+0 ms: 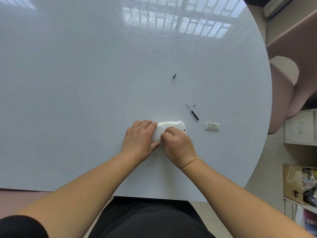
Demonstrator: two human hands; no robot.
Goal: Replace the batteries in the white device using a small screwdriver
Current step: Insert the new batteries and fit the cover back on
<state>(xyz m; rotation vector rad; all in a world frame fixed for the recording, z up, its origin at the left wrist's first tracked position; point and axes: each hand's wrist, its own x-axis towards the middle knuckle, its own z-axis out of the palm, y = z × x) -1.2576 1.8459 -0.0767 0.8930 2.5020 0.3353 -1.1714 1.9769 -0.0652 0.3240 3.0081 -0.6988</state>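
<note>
The white device [171, 126] lies on the white round table [85, 100], rounded and pale, with a small dark hole near its right end. My left hand [139, 140] grips its left end, fingers over the top and thumb below. My right hand [177, 145] presses down on its middle with the fingertips curled; whatever is under them is hidden. A small black screwdriver [192, 112] lies on the table to the upper right, apart from both hands. A tiny dark screw [194, 105] rests beside its tip. The white labelled battery cover [212, 126] lies further right.
A larger dark screw [174, 76] sits alone further back on the table. The table's curved edge runs down the right side, with a pinkish chair [291, 79], white drawers [300, 127] and a cardboard box [295, 182] beyond it.
</note>
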